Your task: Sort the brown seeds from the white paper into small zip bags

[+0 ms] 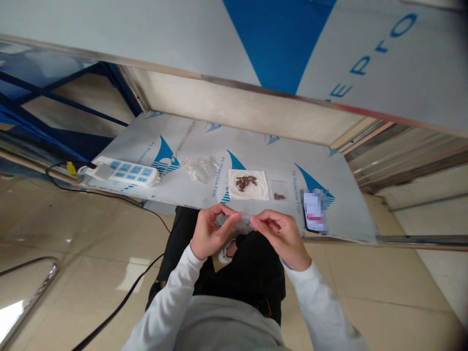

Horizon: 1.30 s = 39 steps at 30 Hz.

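On a far cloth (260, 193) lie brown pieces (245, 184); between my left hand (212, 230) and right hand (283, 235), I pinch a clear bag (241, 224).

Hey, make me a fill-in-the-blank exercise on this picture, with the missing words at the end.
The left hand pinches one side of a clear bag, and the ____ hand pinches the other.
The square sheet under the small brown pieces is ____ in colour.
On the table, the power strip lies to the person's ____.
The small flat bag lies between the square sheet and the ____.
Missing words: right; white; left; phone.
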Tool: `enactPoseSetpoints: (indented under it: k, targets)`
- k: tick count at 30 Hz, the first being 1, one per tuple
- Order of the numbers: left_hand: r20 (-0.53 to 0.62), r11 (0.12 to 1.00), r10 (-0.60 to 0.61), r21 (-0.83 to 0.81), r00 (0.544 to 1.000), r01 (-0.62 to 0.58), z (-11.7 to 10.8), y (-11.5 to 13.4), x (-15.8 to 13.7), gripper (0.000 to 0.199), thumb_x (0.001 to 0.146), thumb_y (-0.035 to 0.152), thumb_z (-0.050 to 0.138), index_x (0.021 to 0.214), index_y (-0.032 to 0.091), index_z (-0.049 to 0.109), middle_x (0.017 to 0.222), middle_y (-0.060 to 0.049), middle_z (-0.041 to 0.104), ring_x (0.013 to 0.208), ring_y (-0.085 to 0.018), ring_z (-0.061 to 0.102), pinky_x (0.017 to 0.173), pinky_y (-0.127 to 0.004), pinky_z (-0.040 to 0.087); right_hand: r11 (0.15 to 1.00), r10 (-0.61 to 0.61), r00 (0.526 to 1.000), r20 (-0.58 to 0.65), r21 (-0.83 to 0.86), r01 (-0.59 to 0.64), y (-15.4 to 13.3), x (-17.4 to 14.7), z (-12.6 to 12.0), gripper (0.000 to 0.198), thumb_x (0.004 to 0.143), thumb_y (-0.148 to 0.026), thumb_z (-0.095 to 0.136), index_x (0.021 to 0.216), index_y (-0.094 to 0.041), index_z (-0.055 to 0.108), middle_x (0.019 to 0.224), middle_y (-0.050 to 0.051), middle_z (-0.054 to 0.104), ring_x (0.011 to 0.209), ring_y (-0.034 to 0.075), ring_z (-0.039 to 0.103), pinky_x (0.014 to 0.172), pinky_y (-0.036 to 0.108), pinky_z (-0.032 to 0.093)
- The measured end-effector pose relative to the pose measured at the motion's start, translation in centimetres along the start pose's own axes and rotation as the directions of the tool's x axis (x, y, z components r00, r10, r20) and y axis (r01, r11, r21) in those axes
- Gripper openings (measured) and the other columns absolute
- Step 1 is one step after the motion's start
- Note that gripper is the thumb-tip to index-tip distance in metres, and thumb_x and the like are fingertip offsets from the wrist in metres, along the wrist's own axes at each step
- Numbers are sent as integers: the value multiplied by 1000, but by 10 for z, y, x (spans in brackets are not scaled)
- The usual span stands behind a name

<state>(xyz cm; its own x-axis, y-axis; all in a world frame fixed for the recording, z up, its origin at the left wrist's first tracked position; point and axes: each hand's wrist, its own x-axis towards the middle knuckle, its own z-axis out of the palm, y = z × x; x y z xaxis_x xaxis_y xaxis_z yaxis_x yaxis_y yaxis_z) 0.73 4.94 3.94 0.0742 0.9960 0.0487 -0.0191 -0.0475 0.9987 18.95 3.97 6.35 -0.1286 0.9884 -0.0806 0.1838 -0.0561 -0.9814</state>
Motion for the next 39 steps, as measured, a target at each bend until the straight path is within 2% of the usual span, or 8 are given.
enactPoseSetpoints:
  k: [5,12,22,25,27,31,35,39]
  targets:
    - [162,996,-62,-51,985,71,11,-8,2,19,72,31,74,81,14,72,78,-8,73,71,-18,66,67,-28,52,993,-59,998,35,-104,62,2,-6,-9,17,82,-33,65,77,-18,66,74,3,66,72,16,61,69,26,49]
    - [127,993,-98,-55,987,105,39,-9,2,20,73,34,72,73,15,74,72,-8,74,64,-19,67,62,-29,53,1000,3,999,-54,5,-2,19,-12,-16,23,81,-41,65,83,-18,65,84,6,69,80,19,66,75,28,54]
    - [392,996,-76,75,917,50,24,-28,31,39,86,46,52,81,16,76,79,-7,76,74,-21,70,71,-31,54,997,65,995,-73,-35,-68,32,19,-35,29,75,-44,69,84,-17,69,65,3,67,54,15,61,53,26,51]
    - [282,981,-60,194,958,4,13,-42,52,51,89,52,42,80,13,75,78,-10,75,69,-20,69,67,-28,53,998,24,983,-181,-58,-35,37,38,-48,32,75,-45,69,90,-17,68,63,2,65,50,14,58,48,25,48]
    - [30,926,-88,372,996,70,-4,-52,70,52,92,50,37,92,13,73,80,-10,75,64,-17,68,63,-26,52,994,-24,951,-310,-106,-9,47,57,-66,40,74,-48,69,99,-17,66,71,3,67,46,13,56,44,25,45]
    - [-365,724,-66,623,929,296,-51,-68,112,43,91,38,44,119,10,60,91,-14,72,72,-20,69,74,-32,50,936,-44,862,-505,-324,-141,85,98,-112,56,71,-56,66,105,-12,63,82,12,69,48,16,58,51,31,47]
    - [-450,580,-48,714,892,392,-80,-82,154,44,86,34,52,125,13,56,99,-16,70,99,-29,64,87,-40,44,727,-141,817,-560,-618,-298,121,121,-138,67,72,-59,61,114,-7,59,100,21,66,76,25,61,79,43,47]
    - [-415,464,-112,782,903,417,-83,-95,187,39,79,37,62,115,19,63,103,-13,69,103,-29,61,87,-38,45,662,-334,773,-539,-718,-215,132,111,-131,58,78,-56,54,114,-11,59,107,19,62,93,28,57,88,47,43]
